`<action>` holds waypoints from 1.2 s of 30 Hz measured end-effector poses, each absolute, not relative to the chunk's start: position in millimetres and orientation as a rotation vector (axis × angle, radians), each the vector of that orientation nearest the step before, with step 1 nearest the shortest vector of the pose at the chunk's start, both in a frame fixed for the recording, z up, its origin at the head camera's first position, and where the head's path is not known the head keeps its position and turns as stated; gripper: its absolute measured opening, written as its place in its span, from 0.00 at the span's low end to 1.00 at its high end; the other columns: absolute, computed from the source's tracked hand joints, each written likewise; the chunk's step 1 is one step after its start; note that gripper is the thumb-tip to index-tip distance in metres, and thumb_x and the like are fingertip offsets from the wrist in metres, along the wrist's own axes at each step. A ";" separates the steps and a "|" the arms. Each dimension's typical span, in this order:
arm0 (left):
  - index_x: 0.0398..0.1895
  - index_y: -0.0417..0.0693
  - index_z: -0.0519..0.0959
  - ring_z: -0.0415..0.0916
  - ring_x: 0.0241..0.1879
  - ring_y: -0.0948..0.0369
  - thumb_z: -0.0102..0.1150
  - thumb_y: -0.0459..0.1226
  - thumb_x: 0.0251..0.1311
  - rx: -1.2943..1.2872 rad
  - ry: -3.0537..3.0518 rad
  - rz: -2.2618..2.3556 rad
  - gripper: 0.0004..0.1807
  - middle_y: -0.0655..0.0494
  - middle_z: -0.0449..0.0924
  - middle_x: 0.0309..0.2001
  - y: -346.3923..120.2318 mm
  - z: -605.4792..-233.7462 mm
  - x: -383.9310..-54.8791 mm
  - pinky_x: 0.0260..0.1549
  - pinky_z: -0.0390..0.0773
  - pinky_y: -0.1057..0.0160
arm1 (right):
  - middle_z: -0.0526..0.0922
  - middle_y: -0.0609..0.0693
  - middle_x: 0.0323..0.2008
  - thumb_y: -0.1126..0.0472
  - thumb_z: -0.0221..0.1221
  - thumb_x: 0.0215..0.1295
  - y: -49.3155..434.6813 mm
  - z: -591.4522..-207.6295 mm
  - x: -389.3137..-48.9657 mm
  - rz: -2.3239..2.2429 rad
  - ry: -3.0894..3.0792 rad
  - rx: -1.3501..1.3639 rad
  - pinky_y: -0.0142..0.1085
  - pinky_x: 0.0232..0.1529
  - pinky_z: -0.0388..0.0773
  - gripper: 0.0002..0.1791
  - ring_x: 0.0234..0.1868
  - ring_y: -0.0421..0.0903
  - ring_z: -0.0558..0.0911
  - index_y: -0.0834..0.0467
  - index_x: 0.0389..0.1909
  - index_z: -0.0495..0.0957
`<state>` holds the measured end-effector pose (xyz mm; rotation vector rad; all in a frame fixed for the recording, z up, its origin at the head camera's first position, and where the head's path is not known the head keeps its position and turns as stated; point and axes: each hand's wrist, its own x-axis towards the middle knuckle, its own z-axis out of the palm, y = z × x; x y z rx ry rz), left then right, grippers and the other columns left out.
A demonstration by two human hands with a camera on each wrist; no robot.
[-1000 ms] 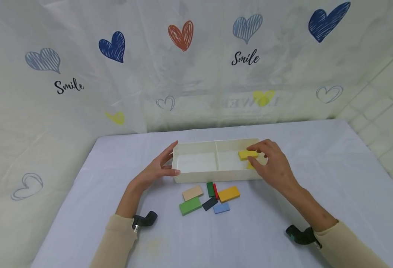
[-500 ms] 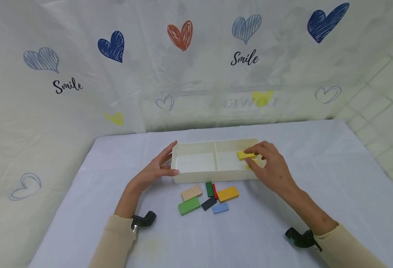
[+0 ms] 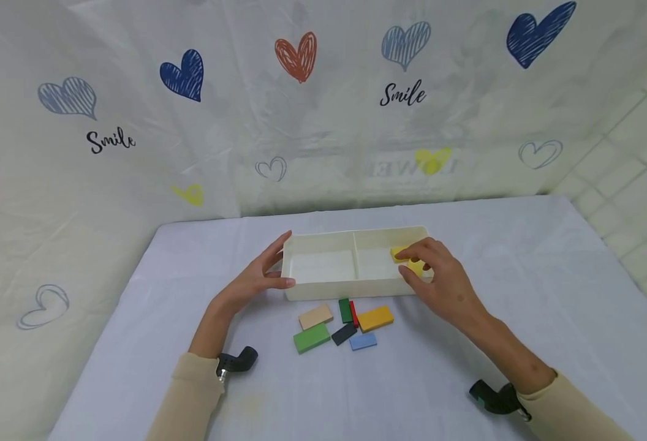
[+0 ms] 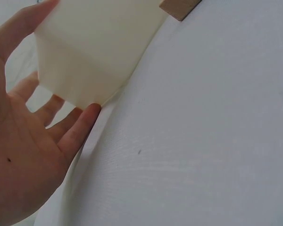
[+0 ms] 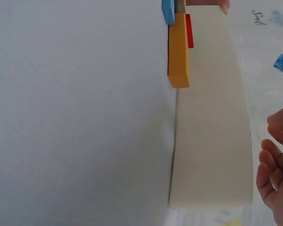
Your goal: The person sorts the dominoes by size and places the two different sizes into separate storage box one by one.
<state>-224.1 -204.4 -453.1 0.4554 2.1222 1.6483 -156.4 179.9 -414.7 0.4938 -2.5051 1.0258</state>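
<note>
My left hand (image 3: 260, 274) holds the left end of a white two-compartment tray (image 3: 323, 291), thumb at the near corner and fingers at the far one. In the left wrist view, that hand (image 4: 37, 127) spans the tray's end wall (image 4: 94, 56). Over the right compartment is my right hand (image 3: 445, 278), its fingers bent and thumb apart from them. Behind its fingertips, one yellow block (image 3: 396, 253) lies in the compartment, partly hidden. Another yellow block (image 3: 416, 267) shows between thumb and fingers. In the right wrist view, no block shows between the fingers (image 5: 273, 160).
In front of the tray lie several blocks: tan (image 3: 315, 316), light green (image 3: 311, 338), dark green (image 3: 345, 310), red (image 3: 354, 313), black (image 3: 344, 334), orange (image 3: 375, 319) and blue (image 3: 363, 342). A white cloth (image 3: 356, 398) covers the table; a heart-printed curtain hangs behind.
My right hand has shifted slightly left and down over the right compartment, covering more of the far yellow block. The left hand, tray and loose blocks keep their places.
</note>
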 end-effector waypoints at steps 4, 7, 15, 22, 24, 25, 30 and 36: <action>0.79 0.90 0.50 0.69 0.75 0.46 0.72 0.42 0.61 0.454 2.124 1.647 0.53 0.67 0.53 0.82 -204.7 -454.3 -224.7 0.73 0.63 0.36 | 0.83 0.50 0.46 0.70 0.71 0.62 178.3 -414.5 -154.5 1.022 -2.521 0.501 0.33 0.43 0.78 0.15 0.47 0.49 0.78 0.55 0.49 0.87; 0.80 0.89 0.49 0.71 0.73 0.45 0.71 0.41 0.61 0.455 2.123 1.648 0.53 0.67 0.53 0.82 -204.9 -454.2 -224.8 0.73 0.63 0.36 | 0.83 0.50 0.46 0.70 0.71 0.62 176.9 -414.2 -153.3 1.019 -2.531 0.504 0.35 0.43 0.79 0.15 0.47 0.49 0.78 0.54 0.49 0.87; 0.80 0.89 0.49 0.65 0.77 0.47 0.71 0.41 0.61 0.461 2.120 1.656 0.53 0.67 0.53 0.82 -204.4 -453.4 -225.0 0.73 0.64 0.36 | 0.82 0.49 0.46 0.69 0.71 0.63 175.1 -414.8 -151.0 1.032 -2.566 0.507 0.28 0.42 0.75 0.14 0.46 0.47 0.77 0.54 0.48 0.87; 0.79 0.89 0.50 0.63 0.78 0.47 0.71 0.41 0.61 0.460 2.118 1.656 0.53 0.66 0.53 0.83 -203.5 -452.8 -224.6 0.73 0.63 0.36 | 0.81 0.47 0.47 0.67 0.71 0.63 173.5 -415.0 -147.8 1.030 -2.582 0.519 0.26 0.42 0.75 0.13 0.47 0.49 0.78 0.53 0.47 0.86; 0.80 0.89 0.50 0.64 0.78 0.47 0.71 0.41 0.61 0.459 2.117 1.655 0.53 0.66 0.53 0.83 -203.4 -453.0 -224.6 0.73 0.63 0.35 | 0.81 0.47 0.47 0.68 0.71 0.63 172.9 -415.8 -147.0 1.038 -2.585 0.531 0.29 0.42 0.77 0.13 0.47 0.49 0.78 0.52 0.47 0.86; 0.80 0.89 0.50 0.64 0.77 0.47 0.71 0.41 0.61 0.459 2.116 1.655 0.53 0.66 0.53 0.83 -203.4 -453.1 -224.6 0.73 0.63 0.35 | 0.81 0.46 0.47 0.68 0.71 0.63 172.7 -416.1 -146.5 1.040 -2.588 0.535 0.31 0.42 0.78 0.13 0.47 0.50 0.79 0.52 0.47 0.85; 0.80 0.89 0.50 0.65 0.77 0.47 0.71 0.40 0.61 0.454 2.120 1.655 0.53 0.67 0.54 0.82 -203.6 -453.2 -224.9 0.73 0.64 0.36 | 0.81 0.45 0.46 0.68 0.70 0.64 171.7 -416.6 -144.0 1.057 -2.598 0.551 0.39 0.43 0.81 0.13 0.48 0.49 0.79 0.51 0.47 0.85; 0.81 0.87 0.49 0.67 0.76 0.46 0.71 0.41 0.61 0.450 2.124 1.652 0.54 0.68 0.54 0.82 -203.4 -453.1 -225.8 0.73 0.64 0.36 | 0.81 0.44 0.46 0.67 0.71 0.63 172.9 -416.6 -141.7 1.039 -2.579 0.587 0.36 0.41 0.80 0.13 0.45 0.41 0.76 0.51 0.45 0.85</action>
